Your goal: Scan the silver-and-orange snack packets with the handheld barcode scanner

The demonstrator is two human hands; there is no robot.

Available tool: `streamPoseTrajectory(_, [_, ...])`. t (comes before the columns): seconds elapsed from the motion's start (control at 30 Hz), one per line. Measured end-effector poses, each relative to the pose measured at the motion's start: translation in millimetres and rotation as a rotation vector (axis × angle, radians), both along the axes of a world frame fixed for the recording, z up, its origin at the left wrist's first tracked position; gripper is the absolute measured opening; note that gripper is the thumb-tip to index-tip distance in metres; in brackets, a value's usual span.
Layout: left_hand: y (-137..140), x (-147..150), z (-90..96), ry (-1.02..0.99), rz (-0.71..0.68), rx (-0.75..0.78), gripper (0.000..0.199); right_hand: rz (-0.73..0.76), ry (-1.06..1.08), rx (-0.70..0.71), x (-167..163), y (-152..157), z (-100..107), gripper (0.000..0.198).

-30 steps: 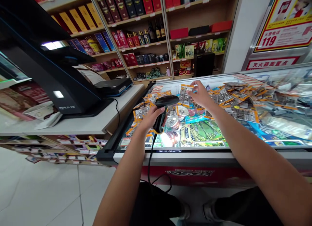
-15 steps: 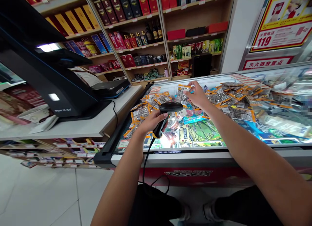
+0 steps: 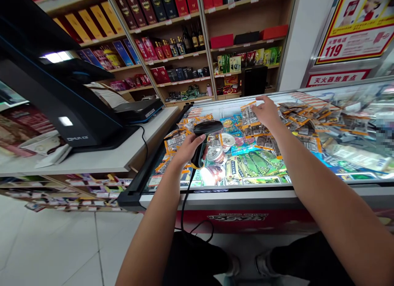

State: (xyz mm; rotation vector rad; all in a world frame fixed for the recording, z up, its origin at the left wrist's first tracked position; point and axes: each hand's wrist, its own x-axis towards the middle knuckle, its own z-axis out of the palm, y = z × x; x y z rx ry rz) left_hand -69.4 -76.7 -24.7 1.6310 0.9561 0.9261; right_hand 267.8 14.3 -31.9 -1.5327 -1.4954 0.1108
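My left hand [image 3: 188, 149] is closed round the handle of a black barcode scanner [image 3: 207, 127], which it holds above the glass top of a chest freezer [image 3: 261, 191]. A black cable hangs from the scanner's grip. Farther right, my right hand [image 3: 267, 112] pinches a small orange-edged snack packet [image 3: 248, 113] at its right side, low over other packets. To its right lies a heap of similar packets [image 3: 303, 117]. A smaller group of packets [image 3: 176, 143] lies left of the scanner. Ice cream tubs [image 3: 216, 154] and green wrappers show through the glass.
On the left, a counter [image 3: 123, 158] carries a large black checkout machine [image 3: 83, 125] and a flat black device [image 3: 140, 110]. Shelves [image 3: 181, 56] with boxes and bottles line the back. A fire notice [image 3: 344, 39] hangs on the right.
My right hand has moved right with the packet, away from the scanner, and lowered it towards the other packets. My left hand and the scanner have shifted slightly left.
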Motion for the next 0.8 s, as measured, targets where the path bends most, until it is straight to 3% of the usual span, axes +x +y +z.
streamPoseTrajectory(0.13, [0,1,-0.2,0.021,-0.007,0.026,0.039,-0.247,-0.153,-0.117,26,6,-11,0.055])
streamPoseTrajectory(0.27, [1,0,-0.4,-0.037,0.0,-0.001,0.037,-0.361,-0.304,-0.048,5,-3,-13,0.064])
streamPoseTrajectory(0.3, [1,0,-0.2,-0.049,0.008,-0.004,0.036,-0.313,-0.334,-0.005,-8,-8,-12,0.065])
streamPoseTrajectory(0.37, [2,0,0.2,-0.059,0.029,0.005,0.036,-0.071,-0.359,0.036,-40,-18,-11,0.06])
streamPoseTrajectory(0.43, [2,1,0.6,-0.055,0.043,0.017,0.036,0.25,-0.314,-0.045,-75,-30,-14,0.053])
streamPoseTrajectory(0.5, [2,1,0.7,-0.052,0.057,0.019,0.036,0.428,-0.3,-0.149,-106,-40,-22,0.054])
streamPoseTrajectory(0.67, [2,2,-0.2,-0.091,0.085,-0.006,0.038,0.31,-0.42,-0.338,-141,-44,-46,0.077])
streamPoseTrajectory(0.8, [4,0,-0.4,-0.107,0.085,-0.014,0.042,0.383,-0.266,-0.381,-135,-33,-55,0.079])
